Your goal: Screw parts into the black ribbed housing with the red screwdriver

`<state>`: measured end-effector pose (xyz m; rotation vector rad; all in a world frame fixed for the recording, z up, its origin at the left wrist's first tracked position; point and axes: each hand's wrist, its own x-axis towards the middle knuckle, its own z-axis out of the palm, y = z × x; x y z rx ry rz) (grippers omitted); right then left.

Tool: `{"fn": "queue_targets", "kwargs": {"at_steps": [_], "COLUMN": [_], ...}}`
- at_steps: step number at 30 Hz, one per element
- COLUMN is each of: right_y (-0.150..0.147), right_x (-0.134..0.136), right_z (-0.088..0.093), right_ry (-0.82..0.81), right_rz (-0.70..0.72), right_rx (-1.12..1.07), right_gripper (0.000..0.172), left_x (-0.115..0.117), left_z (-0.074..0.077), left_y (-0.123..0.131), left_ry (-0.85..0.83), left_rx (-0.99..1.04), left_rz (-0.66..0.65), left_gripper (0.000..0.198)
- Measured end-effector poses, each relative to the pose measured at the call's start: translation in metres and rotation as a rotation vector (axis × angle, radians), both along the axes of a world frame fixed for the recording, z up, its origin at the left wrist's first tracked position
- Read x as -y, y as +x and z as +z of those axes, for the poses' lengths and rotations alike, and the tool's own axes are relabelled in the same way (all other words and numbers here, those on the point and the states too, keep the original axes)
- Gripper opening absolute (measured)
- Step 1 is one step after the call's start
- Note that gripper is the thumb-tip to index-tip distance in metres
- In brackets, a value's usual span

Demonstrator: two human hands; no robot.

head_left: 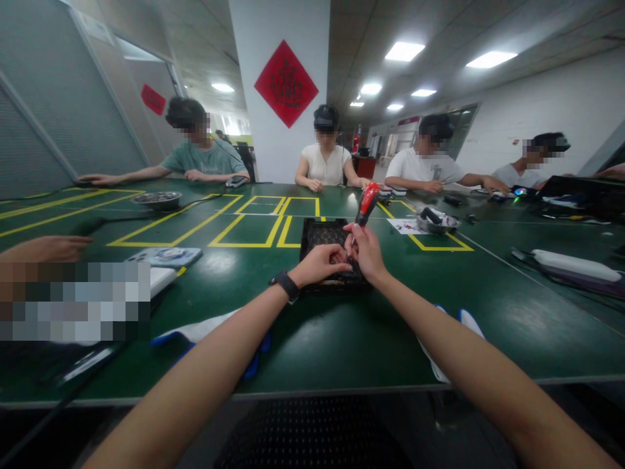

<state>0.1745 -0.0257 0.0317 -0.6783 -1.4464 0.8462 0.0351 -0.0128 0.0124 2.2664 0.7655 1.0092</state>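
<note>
In front of me a black open tray-like case (325, 231) lies on the green table. My right hand (367, 254) grips a screwdriver (367, 205) with a red and black handle. It leans with the handle up and the shaft pointing down over the case. My left hand (325, 262), with a dark watch (285, 285) on its wrist, is closed in a pinch near the lower end of the shaft. Whatever sits between those fingers is too small to make out. The screwdriver's tip is hidden by my fingers.
Blue and white gloves (198, 331) lie under my left forearm, another glove (471, 324) by my right. A phone (168, 255) is at the left, metal bowls (157, 200) (438, 221) farther off. Several people sit across the table; another person's hand (49, 251) reaches in from the left.
</note>
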Motion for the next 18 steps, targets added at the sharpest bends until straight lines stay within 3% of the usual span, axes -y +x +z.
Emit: {"fn": "queue_targets", "kwargs": {"at_steps": [3, 9, 18], "right_y": [-0.0004, 0.0016, -0.0003], "right_x": [0.0014, -0.0006, 0.0028], "right_z": [0.0007, -0.0028, -0.002], "right_ry": [-0.007, -0.04, 0.002], "right_rz": [0.01, 0.051, 0.066], "right_rx": [-0.001, -0.006, 0.014], "right_gripper": [0.035, 0.035, 0.032], "left_x": [-0.001, -0.0018, -0.0002], "left_z": [-0.001, -0.0015, -0.0003], "left_y": [-0.0006, -0.0008, 0.0005], "left_ry": [-0.048, -0.251, -0.097], "left_rx": [-0.01, 0.059, 0.068], "left_rz": [-0.011, -0.225, -0.076], "left_gripper": [0.028, 0.021, 0.028]}}
